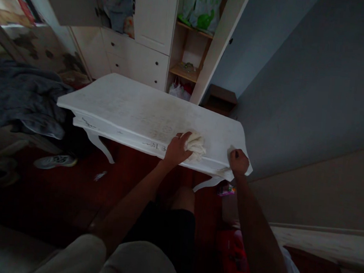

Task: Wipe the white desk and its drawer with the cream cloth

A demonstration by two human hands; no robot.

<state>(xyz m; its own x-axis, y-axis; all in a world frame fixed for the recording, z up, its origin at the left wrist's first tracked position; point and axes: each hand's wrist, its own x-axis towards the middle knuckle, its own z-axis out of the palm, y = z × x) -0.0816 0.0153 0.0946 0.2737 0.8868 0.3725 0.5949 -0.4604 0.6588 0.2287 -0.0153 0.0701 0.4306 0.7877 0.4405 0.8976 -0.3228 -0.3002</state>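
Note:
A long white table point(124, 106) with curved legs stands in front of me, its top smudged with dirt. My left hand point(177, 148) is closed on a crumpled cream cloth point(195, 146), which is pressed onto the tabletop close to the near edge. My right hand point(238, 161) grips the table's near right corner, fingers curled over the edge.
A white wardrobe with drawers point(138, 56) and open shelves point(188, 69) stands behind the table. A dark blanket point(19, 97) lies at left, a shoe point(55, 160) on the red-brown floor. The grey wall point(300, 100) is on the right, red fabric point(235, 256) below.

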